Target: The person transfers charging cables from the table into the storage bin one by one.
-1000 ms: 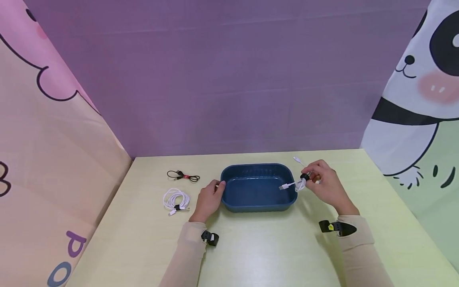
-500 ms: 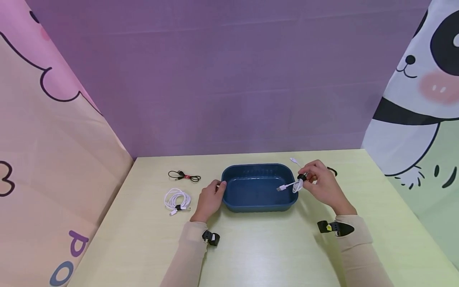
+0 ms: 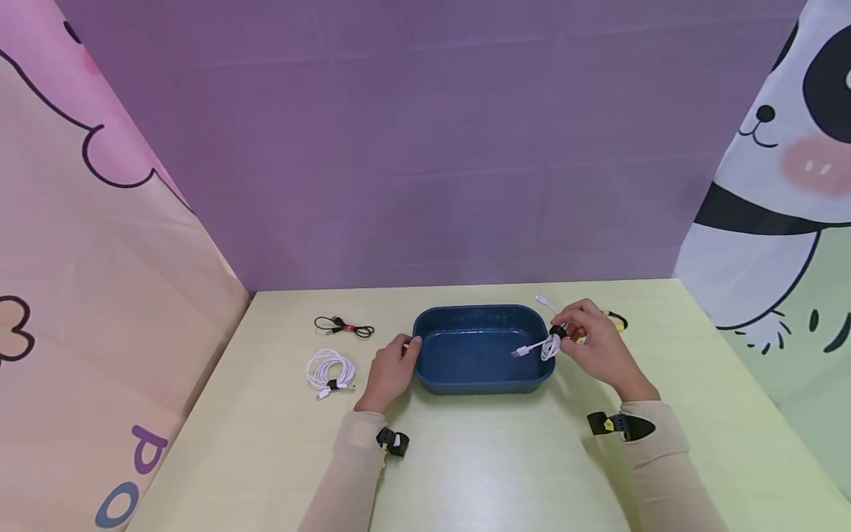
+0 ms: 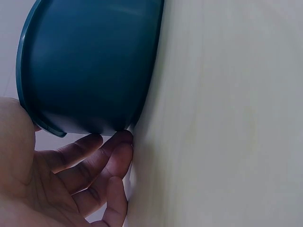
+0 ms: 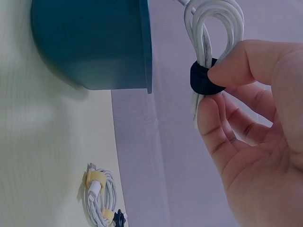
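A dark blue rectangular tub [image 3: 483,387] stands on the table in the head view. My left hand [image 3: 389,369] holds its left end, thumb over the rim and fingers against the outer wall, as the left wrist view also shows. My right hand [image 3: 601,347] pinches a coiled white USB cable [image 5: 215,21] at its black strap [image 5: 203,80], between thumb and fingertips. The bundle hangs at the tub's right rim. One plug [image 3: 521,352] points left over the tub's inside; the other end sticks up behind.
Left of the tub lie a black cable [image 3: 343,326] with a red tie and a coiled white cable [image 3: 330,369] with a black strap. Another white cable [image 5: 110,189] with yellow ties, beside something black, lies beyond my right hand.
My right hand has moved slightly left with the white USB cable, its plug now further over the tub. The black and yellow bits behind that hand have come into view. My left hand stays put.
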Motion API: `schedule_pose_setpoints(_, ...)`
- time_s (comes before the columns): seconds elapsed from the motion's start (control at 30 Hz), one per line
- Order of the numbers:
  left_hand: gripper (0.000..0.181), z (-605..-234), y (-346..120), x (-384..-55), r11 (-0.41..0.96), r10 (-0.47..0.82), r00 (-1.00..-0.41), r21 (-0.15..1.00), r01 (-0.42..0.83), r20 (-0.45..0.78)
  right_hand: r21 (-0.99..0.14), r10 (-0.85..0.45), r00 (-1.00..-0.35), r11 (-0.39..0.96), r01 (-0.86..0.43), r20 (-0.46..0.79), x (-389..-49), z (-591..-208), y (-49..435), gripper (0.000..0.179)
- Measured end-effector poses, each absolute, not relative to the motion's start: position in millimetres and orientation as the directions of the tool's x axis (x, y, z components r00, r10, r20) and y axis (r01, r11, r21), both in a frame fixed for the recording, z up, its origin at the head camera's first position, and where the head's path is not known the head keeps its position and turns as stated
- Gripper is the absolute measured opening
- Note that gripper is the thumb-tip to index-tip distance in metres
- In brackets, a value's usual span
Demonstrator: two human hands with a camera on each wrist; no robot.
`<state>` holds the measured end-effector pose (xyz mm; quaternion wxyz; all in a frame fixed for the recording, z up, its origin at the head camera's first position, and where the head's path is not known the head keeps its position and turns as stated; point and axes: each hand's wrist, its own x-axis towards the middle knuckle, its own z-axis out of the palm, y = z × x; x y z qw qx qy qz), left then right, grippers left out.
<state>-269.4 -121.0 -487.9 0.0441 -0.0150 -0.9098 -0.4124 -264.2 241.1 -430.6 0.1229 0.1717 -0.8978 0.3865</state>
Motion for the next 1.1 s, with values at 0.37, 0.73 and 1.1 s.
schedule_pose_setpoints(0.37,0.042,-488,-121,-270,0.663,-0.016,-0.996,0.746,0.059,0.093,-0.633,-0.231,-0.906,0.654,-0.414,0.354,-264,-431,237,0.026)
schedule_pose_setpoints(0.73,0.042,-490,-121,-271,0.663,-0.014,-0.996,0.747,0.053,0.083,-0.583,-0.303,-0.871,0.651,-0.486,0.388,-269,-430,233,0.026)
schedule_pose_setpoints(1.1,0.043,-487,-120,-270,0.655,-0.016,-0.997,0.754,0.048,0.078,-0.596,-0.353,-0.876,0.642,-0.483,0.329,-274,-426,225,0.026)
